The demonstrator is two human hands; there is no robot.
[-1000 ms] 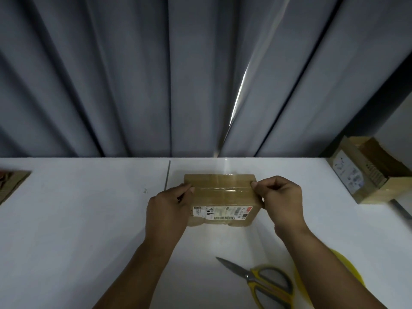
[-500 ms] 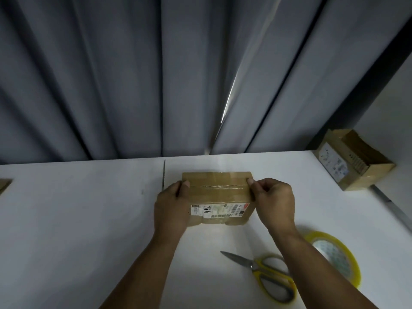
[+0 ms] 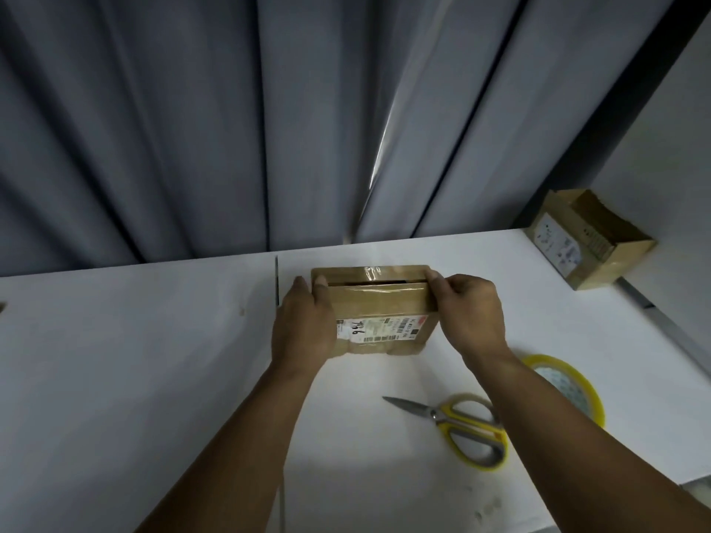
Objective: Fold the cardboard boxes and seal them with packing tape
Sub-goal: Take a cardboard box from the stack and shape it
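The small cardboard box (image 3: pixel 379 302) sits on the white table (image 3: pixel 134 359), folded, with glossy tape across its top flaps, though a dark slit shows between them. The left hand (image 3: pixel 304 328) clasps its left end and the right hand (image 3: pixel 471 313) pinches its right end. Smoothing likely remains; the second box (image 3: pixel 588 240), far right, looks open and unsealed, with the tape roll (image 3: pixel 569 382) and scissors (image 3: pixel 461 421) nearby

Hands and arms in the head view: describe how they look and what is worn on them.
Both hands are bare, with no gloves. No ring shows on the fingers in view of the left hand or the right hand, and neither wrist carries a watch or band. The left forearm and right forearm are bare to the picture's edge; no sleeve shows.
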